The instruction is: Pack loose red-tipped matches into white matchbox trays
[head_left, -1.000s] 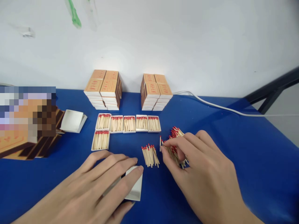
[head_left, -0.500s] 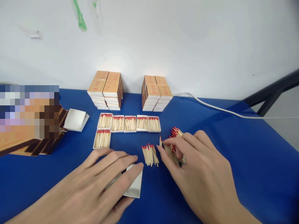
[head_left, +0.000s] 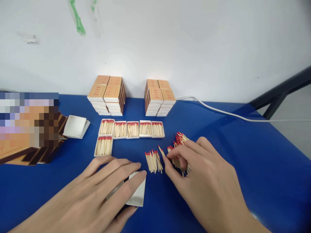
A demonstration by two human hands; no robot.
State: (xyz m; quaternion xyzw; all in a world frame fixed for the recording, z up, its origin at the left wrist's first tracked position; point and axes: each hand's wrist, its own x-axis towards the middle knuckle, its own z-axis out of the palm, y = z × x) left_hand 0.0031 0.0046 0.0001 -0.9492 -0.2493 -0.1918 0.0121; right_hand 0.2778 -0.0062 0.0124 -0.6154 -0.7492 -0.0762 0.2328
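My left hand (head_left: 109,191) lies over an open white matchbox tray (head_left: 139,192), fingers across its top and thumb at its near edge, gripping it. The tray's left part is hidden under my fingers. My right hand (head_left: 201,181) has thumb and index finger pinched on a red-tipped match (head_left: 160,150), which tilts up to the left. Just left of it lies a small row of loose matches (head_left: 153,161), heads pointing away from me. Behind and under my right fingers spreads a bigger heap of matches (head_left: 180,139), partly covered.
Several filled matchbox trays (head_left: 132,129) form a row with one more at its left front. Two stacks of closed matchboxes (head_left: 107,94) (head_left: 159,97) stand by the white wall. White trays (head_left: 75,126) and more boxes lie left on the blue table. A white cable (head_left: 218,113) runs right.
The pinched match has tipped from nearly upright to leaning left and moved slightly nearer the small row of matches. My left hand stays on the tray; the whole view has shifted a little.
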